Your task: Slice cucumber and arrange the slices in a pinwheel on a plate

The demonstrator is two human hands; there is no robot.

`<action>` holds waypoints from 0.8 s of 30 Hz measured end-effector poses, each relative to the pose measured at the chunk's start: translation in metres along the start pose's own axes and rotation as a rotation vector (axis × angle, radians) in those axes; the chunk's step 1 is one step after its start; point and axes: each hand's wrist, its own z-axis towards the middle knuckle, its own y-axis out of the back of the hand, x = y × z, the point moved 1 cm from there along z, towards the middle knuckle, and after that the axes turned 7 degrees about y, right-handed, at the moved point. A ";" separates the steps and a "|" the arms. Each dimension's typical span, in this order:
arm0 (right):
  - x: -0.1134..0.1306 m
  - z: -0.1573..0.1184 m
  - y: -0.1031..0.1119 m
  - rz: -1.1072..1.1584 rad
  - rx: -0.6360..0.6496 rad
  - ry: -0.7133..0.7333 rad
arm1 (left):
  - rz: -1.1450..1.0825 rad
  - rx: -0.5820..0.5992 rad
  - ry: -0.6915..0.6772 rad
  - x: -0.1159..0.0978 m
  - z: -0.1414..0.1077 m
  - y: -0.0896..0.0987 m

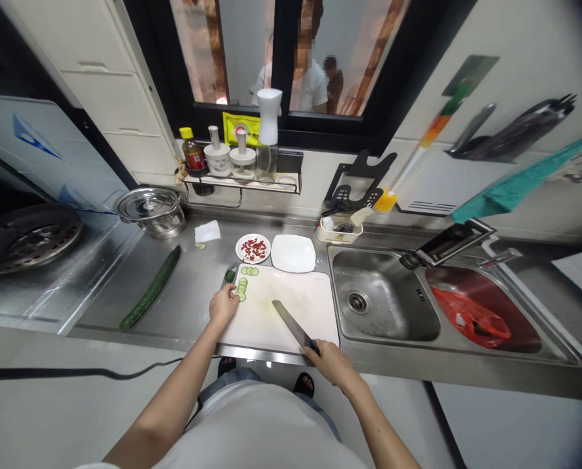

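My right hand (334,360) is wrapped round the black handle of a kitchen knife (291,320). Its blade points up and left over the white cutting board (305,293). At the board's left edge my left hand (223,306) has its fingers drawn together at a short row of cucumber slices (242,286), appearing to pinch the near ones. More cucumber slices (249,271) overlap at the board's upper left corner. A dark green cucumber end (230,276) lies just beyond my left fingers. To the left, a whole cucumber (151,288) rests on the steel counter.
Behind the board stand a plate of chopped red pieces (253,249) and a white square plate (293,253). A lidded steel pot (151,210) is at the back left. The sink (383,293) borders the board on the right, with a red plastic bag (471,319) in its far basin.
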 end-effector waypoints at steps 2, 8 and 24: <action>0.000 0.000 0.000 -0.003 -0.001 0.000 | -0.006 0.006 0.001 0.000 0.002 0.000; -0.001 0.002 0.000 -0.029 -0.016 0.005 | 0.048 0.022 -0.024 -0.004 -0.001 0.004; -0.001 0.007 -0.007 -0.066 -0.078 0.056 | -0.117 -0.045 -0.067 -0.013 0.001 -0.001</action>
